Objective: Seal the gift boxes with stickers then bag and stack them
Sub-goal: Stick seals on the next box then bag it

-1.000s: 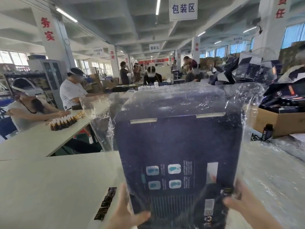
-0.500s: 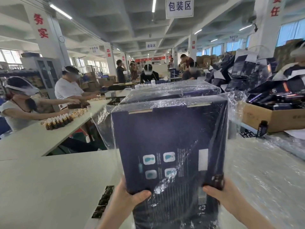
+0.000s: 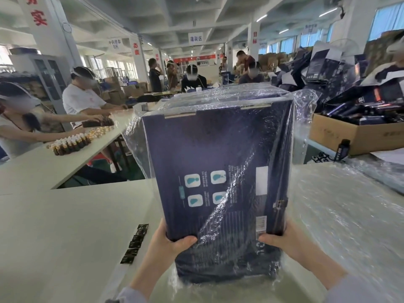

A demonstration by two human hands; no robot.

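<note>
1. Here, my left hand (image 3: 172, 241) and right hand (image 3: 282, 239) are each closed on a lower corner of the dark gift box (image 3: 218, 171). The thumbs curl over the face toward the camera, and the fingers are hidden behind it.
2. The box stands upright between the two hands and rises well above them. Its lower end drops below my thumbs. I cannot tell whether it rests on the bench (image 3: 65, 226) or hangs just clear of it.
3. A clear plastic bag (image 3: 306, 119) sheathes the box, drawn taut across the top and bunched at the lower end. I judge the matched low grip is there to keep the box square while it seats in the bag.
4. A dark sticker strip (image 3: 134, 243) lies flat on the bench just left of my left hand, probably kept there within reach for sealing.
5. To the right, loose clear bags (image 3: 349, 215) cover the bench beside my right hand, which I take to be the supply for bagging.
6. Directly behind the held box sit more film-wrapped boxes (image 3: 229, 95), likely the stack this one joins.
7. Farther off, a cardboard carton (image 3: 349, 136) holds dark packaging at right. At left, workers (image 3: 83, 99) handle small bottles (image 3: 70, 144) on a neighbouring bench.
</note>
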